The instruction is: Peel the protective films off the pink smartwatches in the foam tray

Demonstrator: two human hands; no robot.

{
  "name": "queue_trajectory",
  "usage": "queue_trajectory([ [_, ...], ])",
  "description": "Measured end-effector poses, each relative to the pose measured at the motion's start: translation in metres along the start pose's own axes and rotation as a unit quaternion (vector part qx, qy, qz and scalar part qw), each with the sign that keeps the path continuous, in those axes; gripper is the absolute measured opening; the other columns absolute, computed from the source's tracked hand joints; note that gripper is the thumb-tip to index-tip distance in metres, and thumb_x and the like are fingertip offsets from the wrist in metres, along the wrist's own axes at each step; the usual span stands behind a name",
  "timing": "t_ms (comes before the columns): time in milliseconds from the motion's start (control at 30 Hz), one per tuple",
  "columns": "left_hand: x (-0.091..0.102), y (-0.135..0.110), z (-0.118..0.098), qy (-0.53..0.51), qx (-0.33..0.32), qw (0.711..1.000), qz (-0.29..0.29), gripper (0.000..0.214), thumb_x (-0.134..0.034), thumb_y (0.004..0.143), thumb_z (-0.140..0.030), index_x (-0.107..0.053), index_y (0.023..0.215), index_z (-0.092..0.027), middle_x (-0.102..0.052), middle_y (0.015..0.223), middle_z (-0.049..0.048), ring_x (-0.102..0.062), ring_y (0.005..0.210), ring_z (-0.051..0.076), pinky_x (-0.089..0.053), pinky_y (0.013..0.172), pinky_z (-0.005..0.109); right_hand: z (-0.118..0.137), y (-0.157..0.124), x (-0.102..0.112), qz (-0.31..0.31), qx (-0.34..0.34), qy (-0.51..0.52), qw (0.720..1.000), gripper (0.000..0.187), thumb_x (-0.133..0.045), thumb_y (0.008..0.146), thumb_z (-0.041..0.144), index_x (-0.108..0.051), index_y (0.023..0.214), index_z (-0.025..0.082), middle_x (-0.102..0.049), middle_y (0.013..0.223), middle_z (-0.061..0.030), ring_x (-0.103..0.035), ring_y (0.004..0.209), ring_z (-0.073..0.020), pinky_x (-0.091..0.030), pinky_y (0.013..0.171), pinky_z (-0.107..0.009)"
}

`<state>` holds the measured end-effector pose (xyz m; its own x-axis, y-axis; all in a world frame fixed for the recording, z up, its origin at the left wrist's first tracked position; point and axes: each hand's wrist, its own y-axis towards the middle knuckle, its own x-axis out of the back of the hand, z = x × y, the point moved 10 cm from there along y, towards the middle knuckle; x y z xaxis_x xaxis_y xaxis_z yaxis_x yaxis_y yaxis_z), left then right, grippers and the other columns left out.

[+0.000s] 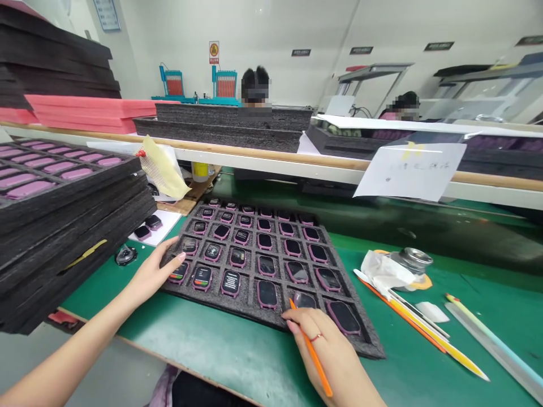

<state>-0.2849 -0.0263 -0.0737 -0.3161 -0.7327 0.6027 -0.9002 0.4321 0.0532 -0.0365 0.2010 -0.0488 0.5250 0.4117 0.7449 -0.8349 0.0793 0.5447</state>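
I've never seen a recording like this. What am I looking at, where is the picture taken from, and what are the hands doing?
This single picture comes from a camera worn on a person's head, looking down at their own bare hands. No machine is handling anything here. The left hand rests its fingertips on a dark foam tray that holds rows of pink-framed smartwatches. The right hand grips a thin orange stick and lies against the tray's near edge. The tray sits on a green workbench, with stacked foam trays to the left.
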Motion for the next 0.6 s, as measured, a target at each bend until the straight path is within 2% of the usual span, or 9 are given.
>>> queue_trajectory([
  [100,-0.003,-0.012,-0.003,-0.006,-0.003,1.0,0.026,0.073,-0.056,0.085,-0.07,-0.05,0.142,-0.024,-0.046,0.156,0.0111,-0.041,0.146,0.033,-0.03,0.121,0.055,-0.004,-0.003,0.011,-0.015,0.015,-0.022,1.0,0.015,-0.042,0.103,0.022,-0.057,0.103,0.024,-0.068,0.084,-0.0044,-0.068,0.071,-0.0184,-0.056,0.063,-0.029],
  [233,-0.004,-0.018,-0.003,-0.015,-0.022,0.997,0.066,0.064,-0.058,0.086,-0.065,-0.056,0.136,-0.025,-0.056,0.147,0.011,-0.055,0.134,0.033,-0.047,0.111,0.053,-0.01,0.001,0.032,-0.044,0.031,-0.044,0.998,0.015,-0.043,0.104,0.028,-0.057,0.099,0.024,-0.069,0.077,-0.0016,-0.068,0.063,-0.0149,-0.054,0.059,-0.024],
  [300,0.001,-0.019,-0.016,0.035,-0.068,0.996,0.04,0.053,-0.059,0.089,-0.06,-0.061,0.129,-0.025,-0.058,0.144,0.0108,-0.056,0.133,0.033,-0.045,0.112,0.054,-0.016,0.009,0.038,-0.042,0.005,-0.018,0.999,0.016,-0.044,0.104,0.029,-0.058,0.096,0.025,-0.067,0.072,0.0012,-0.065,0.056,-0.012,-0.052,0.054,-0.02],
  [367,-0.002,-0.023,-0.042,0.106,-0.147,0.983,0.011,0.041,-0.057,0.093,-0.05,-0.065,0.124,-0.025,-0.054,0.147,0.0106,-0.049,0.138,0.032,-0.037,0.117,0.058,-0.019,0.021,0.042,-0.045,-0.026,0.021,0.998,0.017,-0.046,0.103,0.029,-0.06,0.095,0.026,-0.066,0.071,0.0024,-0.063,0.054,-0.0109,-0.049,0.051,-0.019],
  [400,-0.013,-0.026,-0.058,0.129,-0.193,0.972,0.024,0.035,-0.055,0.095,-0.044,-0.065,0.124,-0.026,-0.053,0.148,0.0102,-0.046,0.14,0.031,-0.036,0.118,0.058,-0.019,0.028,0.042,-0.05,-0.041,0.042,0.997,0.018,-0.046,0.103,0.029,-0.062,0.094,0.027,-0.066,0.072,0.0018,-0.062,0.055,-0.0111,-0.049,0.051,-0.02],
  [467,-0.051,-0.04,-0.089,0.133,-0.289,0.941,0.117,0.028,-0.051,0.098,-0.035,-0.068,0.119,-0.027,-0.058,0.142,0.0092,-0.051,0.136,0.027,-0.041,0.115,0.051,-0.018,0.044,0.034,-0.05,-0.069,0.092,0.992,0.025,-0.047,0.102,0.032,-0.068,0.09,0.027,-0.066,0.076,-0.0003,-0.059,0.056,-0.012,-0.049,0.054,-0.023],
  [500,-0.073,-0.049,-0.101,0.135,-0.333,0.918,0.17,0.028,-0.054,0.098,-0.036,-0.068,0.119,-0.027,-0.059,0.14,0.0093,-0.051,0.136,0.027,-0.042,0.115,0.05,-0.02,0.052,0.025,-0.04,-0.094,0.135,0.986,0.028,-0.048,0.102,0.035,-0.07,0.087,0.026,-0.064,0.074,-0.0011,-0.057,0.056,-0.0124,-0.048,0.056,-0.024],
  [533,-0.09,-0.056,-0.112,0.142,-0.372,0.895,0.199,0.032,-0.057,0.097,-0.04,-0.068,0.122,-0.025,-0.059,0.141,0.0117,-0.05,0.137,0.029,-0.041,0.115,0.051,-0.024,0.059,0.013,-0.027,-0.126,0.188,0.974,0.031,-0.05,0.101,0.04,-0.071,0.084,0.025,-0.062,0.072,-0.0014,-0.056,0.056,-0.0127,-0.048,0.057,-0.025],
  [600,-0.117,-0.064,-0.126,0.168,-0.427,0.86,0.224,0.048,-0.063,0.092,-0.051,-0.065,0.129,-0.021,-0.054,0.145,0.0188,-0.046,0.14,0.037,-0.038,0.115,0.059,-0.033,0.068,-0.014,-0.011,-0.193,0.298,0.935,0.035,-0.055,0.097,0.05,-0.071,0.085,0.022,-0.059,0.067,-0.0006,-0.056,0.054,-0.0129,-0.049,0.055,-0.026],
])
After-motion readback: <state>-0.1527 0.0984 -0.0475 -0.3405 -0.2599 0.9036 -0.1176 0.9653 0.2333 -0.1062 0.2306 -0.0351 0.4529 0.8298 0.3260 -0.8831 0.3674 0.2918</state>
